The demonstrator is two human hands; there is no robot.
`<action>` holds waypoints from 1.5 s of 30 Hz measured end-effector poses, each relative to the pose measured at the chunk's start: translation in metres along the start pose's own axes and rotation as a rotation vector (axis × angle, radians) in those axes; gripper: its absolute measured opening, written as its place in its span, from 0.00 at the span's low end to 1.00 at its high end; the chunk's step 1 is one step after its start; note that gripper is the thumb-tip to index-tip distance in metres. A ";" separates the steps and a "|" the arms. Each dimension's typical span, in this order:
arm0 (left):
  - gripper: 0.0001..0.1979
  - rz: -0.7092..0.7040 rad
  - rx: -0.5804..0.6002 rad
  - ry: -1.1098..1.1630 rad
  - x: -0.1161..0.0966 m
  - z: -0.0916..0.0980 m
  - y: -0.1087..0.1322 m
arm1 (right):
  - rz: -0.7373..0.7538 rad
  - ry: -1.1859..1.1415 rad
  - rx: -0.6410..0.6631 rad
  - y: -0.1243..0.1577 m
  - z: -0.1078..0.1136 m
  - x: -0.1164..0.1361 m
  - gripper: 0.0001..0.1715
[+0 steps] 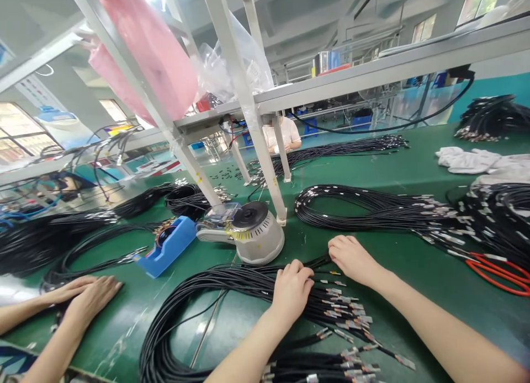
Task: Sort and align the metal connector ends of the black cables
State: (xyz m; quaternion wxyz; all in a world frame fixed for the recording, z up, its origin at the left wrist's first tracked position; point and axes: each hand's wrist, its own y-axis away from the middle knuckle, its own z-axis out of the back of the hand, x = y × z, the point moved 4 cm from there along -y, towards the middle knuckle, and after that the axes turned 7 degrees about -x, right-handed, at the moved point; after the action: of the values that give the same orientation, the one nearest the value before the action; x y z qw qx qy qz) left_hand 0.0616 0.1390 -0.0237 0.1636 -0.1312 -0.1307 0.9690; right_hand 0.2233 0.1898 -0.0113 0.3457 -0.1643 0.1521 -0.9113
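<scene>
A looped bundle of black cables (pixel 182 294) lies on the green table in front of me, its metal-tipped ends (pixel 348 308) fanned out to the right. My left hand (pixel 293 288) rests on the bundle behind those ends, its fingers curled round some of the cables. Just to the right and farther back, my right hand (pixel 351 257) has its fingers bent together at the tip of a black cable; the fingertips are partly hidden. More black cables (pixel 290 366) with metal ends lie nearer to me, below my left forearm.
A grey round tape dispenser (pixel 260 237) and a blue tape holder (pixel 169 248) stand behind the bundle. A co-worker's hands (pixel 89 297) are at the left. Another cable loop (pixel 331 192), red cables (pixel 501 275) and white gloves (pixel 472 161) lie beyond. Shelf posts (pixel 265 168) rise from the table.
</scene>
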 end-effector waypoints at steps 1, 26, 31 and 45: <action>0.06 -0.035 0.017 -0.020 -0.004 0.000 -0.002 | -0.014 0.009 -0.019 0.000 -0.003 -0.004 0.12; 0.09 -0.195 0.097 0.001 -0.027 -0.016 -0.020 | -0.038 0.155 0.322 0.009 -0.003 0.020 0.14; 0.11 -0.128 0.007 0.117 -0.016 0.005 -0.026 | -0.049 0.202 0.235 -0.022 0.040 0.029 0.11; 0.21 0.139 -0.329 0.879 0.062 0.065 -0.013 | 0.215 -0.159 -0.058 -0.129 0.100 0.125 0.07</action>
State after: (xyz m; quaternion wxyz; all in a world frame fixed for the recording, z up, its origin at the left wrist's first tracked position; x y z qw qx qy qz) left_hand -0.0110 0.1591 0.0277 0.1151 -0.5614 -0.1918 0.7967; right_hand 0.1000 0.1807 0.1531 0.4473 -0.2287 0.1670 -0.8484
